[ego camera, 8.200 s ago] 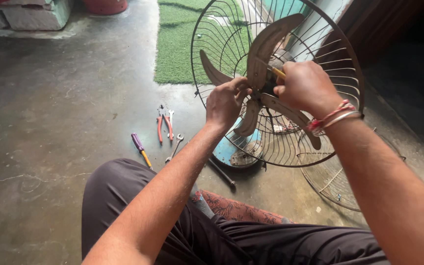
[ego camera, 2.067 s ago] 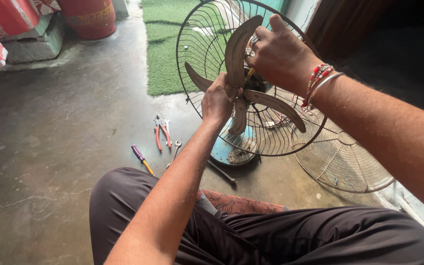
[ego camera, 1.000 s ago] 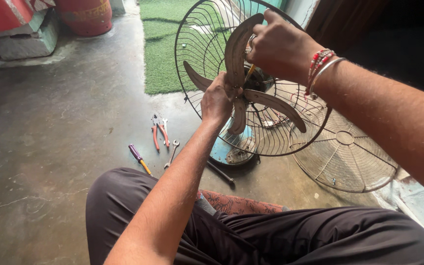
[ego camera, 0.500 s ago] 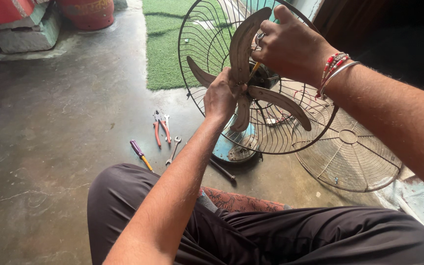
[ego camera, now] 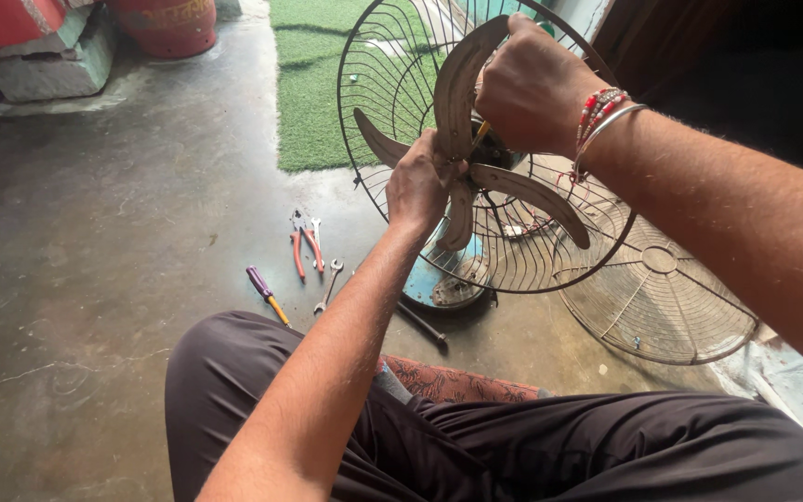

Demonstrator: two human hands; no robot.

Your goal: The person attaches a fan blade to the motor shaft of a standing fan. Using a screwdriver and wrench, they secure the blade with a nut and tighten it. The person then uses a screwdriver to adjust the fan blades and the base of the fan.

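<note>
Fingers (ego camera: 420, 167) of the left hand (ego camera: 417, 186) clamp the fan blade (ego camera: 462, 79) hub; the right hand (ego camera: 532, 88) grips a screwdriver (ego camera: 479, 138). Blades look stiff, thin-edged, best held at the hub.

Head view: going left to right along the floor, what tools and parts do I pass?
Purple-handled screwdriver → red-handled pliers → small spanner → fan base → loose fan guard.
</note>
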